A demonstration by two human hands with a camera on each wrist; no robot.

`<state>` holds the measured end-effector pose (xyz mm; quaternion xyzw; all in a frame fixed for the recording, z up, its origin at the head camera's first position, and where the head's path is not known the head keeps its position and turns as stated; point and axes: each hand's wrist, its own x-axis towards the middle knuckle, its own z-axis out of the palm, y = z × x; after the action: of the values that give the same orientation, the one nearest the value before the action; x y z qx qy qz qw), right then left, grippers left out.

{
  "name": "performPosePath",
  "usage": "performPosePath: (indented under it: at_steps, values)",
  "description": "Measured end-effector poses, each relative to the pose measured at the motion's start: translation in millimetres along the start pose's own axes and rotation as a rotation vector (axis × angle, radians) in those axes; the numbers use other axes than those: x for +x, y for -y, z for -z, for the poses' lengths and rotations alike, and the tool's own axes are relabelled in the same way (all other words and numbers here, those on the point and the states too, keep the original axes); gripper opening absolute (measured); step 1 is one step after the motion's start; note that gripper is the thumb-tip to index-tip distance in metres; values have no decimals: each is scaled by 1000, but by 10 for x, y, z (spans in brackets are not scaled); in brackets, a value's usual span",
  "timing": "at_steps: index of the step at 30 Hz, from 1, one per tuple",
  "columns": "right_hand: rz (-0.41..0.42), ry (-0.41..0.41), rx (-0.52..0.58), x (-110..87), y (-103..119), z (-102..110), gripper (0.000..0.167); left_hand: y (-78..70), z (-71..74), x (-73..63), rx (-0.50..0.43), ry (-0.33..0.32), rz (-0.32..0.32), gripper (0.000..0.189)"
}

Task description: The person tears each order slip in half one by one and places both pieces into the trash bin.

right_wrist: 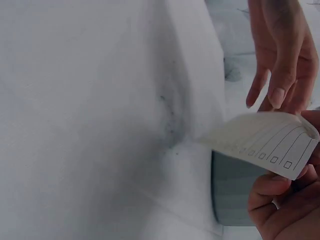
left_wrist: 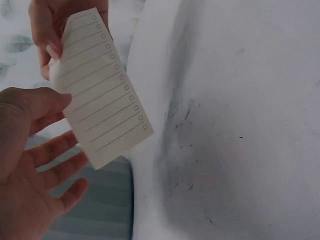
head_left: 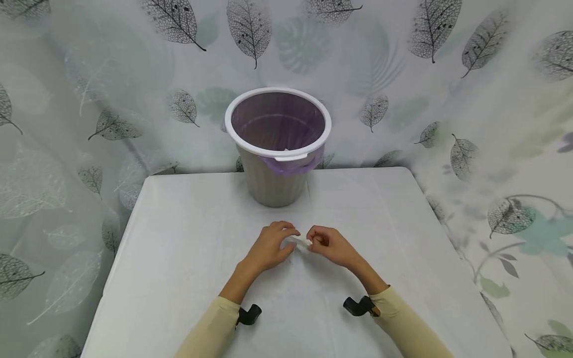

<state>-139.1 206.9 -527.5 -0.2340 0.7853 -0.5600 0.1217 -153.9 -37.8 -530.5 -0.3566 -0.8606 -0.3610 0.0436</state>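
Observation:
A small white checklist sheet (left_wrist: 102, 90), printed with ruled lines and a column of little boxes, is held up above the table. My right hand (head_left: 333, 244) pinches it by one end between thumb and curled fingers, and the paper bends in the right wrist view. Opposite, my left hand (head_left: 270, 246) is spread in a loose curve around the sheet's other end. In the left wrist view the left thumb (left_wrist: 60, 101) overlaps the paper's edge, while the other fingers fan out below it.
A grey waste bin (head_left: 273, 181) with a white rim and purple liner stands at the table's back edge, beyond the hands. Small dark specks dot the white table cover (left_wrist: 240, 175). A leaf-patterned curtain (head_left: 340, 59) hangs behind and along both sides.

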Motion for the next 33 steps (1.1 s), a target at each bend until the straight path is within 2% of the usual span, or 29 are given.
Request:
performPosePath:
  at_steps: [3, 5, 7, 10, 12, 15, 19, 23, 27, 33]
  values:
    - [12, 12, 74, 13, 69, 32, 6, -1, 35, 19, -75, -18, 8, 9]
    - [18, 4, 82, 21, 103, 50, 5, -3, 67, 24, -129, -31, 14, 5]
    - [30, -26, 23, 32, 135, 60, 4, -8, 105, 26, -155, -43, 20, 5]
    - [60, -90, -126, 61, 189, 60, 5, -18, 172, 33, -154, -56, 8, 5]
    - [96, -132, -221, 92, 242, 49, 7, -24, 216, 41, -147, -58, -2, 5]
    - [168, -164, -293, 157, 319, 22, 8, -34, 269, 60, -156, -51, -24, 5]
    - [263, -171, -346, 254, 367, -25, 8, -53, 323, 90, -159, -42, -60, 5]
    - [308, -164, -379, 304, 419, -53, 7, -74, 368, 113, -139, -48, -75, 5]
    - [309, -172, -415, 316, 470, -64, 5, -81, 412, 118, -117, -67, -74, 5]
    - [300, -183, -423, 326, 501, -77, 9, -67, 452, 112, -166, -92, -89, 5]
